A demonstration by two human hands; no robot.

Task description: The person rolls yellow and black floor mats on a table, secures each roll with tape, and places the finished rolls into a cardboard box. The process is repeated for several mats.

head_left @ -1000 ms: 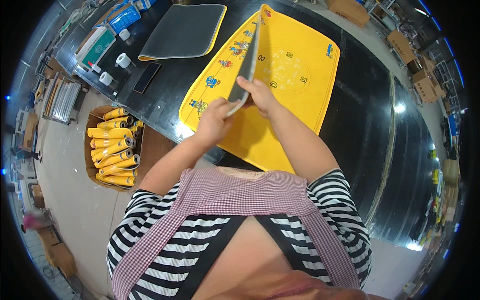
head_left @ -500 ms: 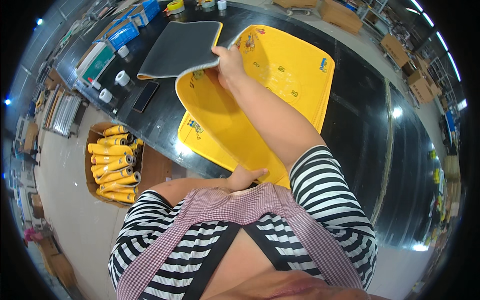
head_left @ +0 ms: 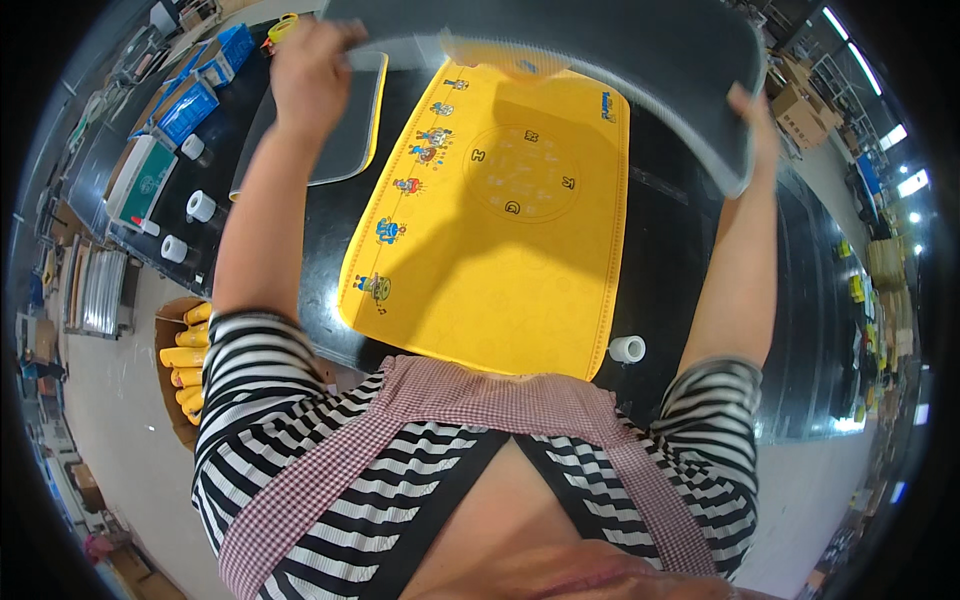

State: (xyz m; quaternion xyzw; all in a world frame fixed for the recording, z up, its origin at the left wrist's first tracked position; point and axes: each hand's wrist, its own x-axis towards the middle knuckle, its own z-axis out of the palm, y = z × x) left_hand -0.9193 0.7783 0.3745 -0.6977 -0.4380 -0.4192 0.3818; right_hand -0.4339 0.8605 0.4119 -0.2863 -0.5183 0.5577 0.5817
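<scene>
A mat (head_left: 620, 60) is up in the air across the far side, its dark grey underside facing me and its edge curving down at the right. My right hand (head_left: 760, 125) grips its right edge. At its left end my left hand (head_left: 312, 80) is closed on the edge, the fingers smeared by motion. Below lies a yellow mat (head_left: 560, 290), flat on the black table, with cartoon figures down its left side and a printed circle. Another mat (head_left: 335, 150), dark side up with a yellow edge, lies left of it, partly behind my left arm.
A white roll (head_left: 627, 349) stands by the yellow mat's near right corner. More white rolls (head_left: 201, 206), a green-and-white box (head_left: 150, 185) and blue bins (head_left: 188, 112) line the table's left side. A carton of rolled yellow mats (head_left: 185, 357) sits on the floor at left.
The lifted mat has gone from folded over the yellow one to raised high, dark side toward me. Both hands have moved up and apart. The white roll at near right has come into view.
</scene>
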